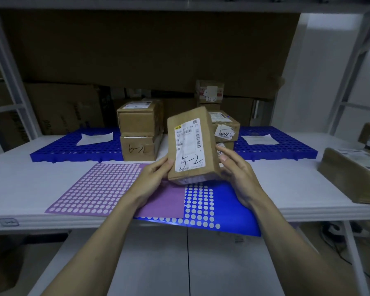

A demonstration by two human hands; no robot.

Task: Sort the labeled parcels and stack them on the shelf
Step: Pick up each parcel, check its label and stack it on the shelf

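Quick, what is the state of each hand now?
Left hand: holds the 5-2 parcel at its left edge.
Right hand: holds the same parcel at its right side.

The parcel (192, 146) held up is plain brown cardboard, its white label (189, 144) printed with black barcodes and hand-marked "5-2" in black. The lower box (138, 148) of the stack behind is the same brown, with "6-2" in black marker. Both grid pallets, the left one (73, 146) and the right one (276, 144), are deep blue, each carrying a white paper sheet. On the white shelf (19, 184) lies a lilac mat (94, 189) covered in rows of white dots, overlapping a bright blue mat (233, 210) with the same white dot pattern.
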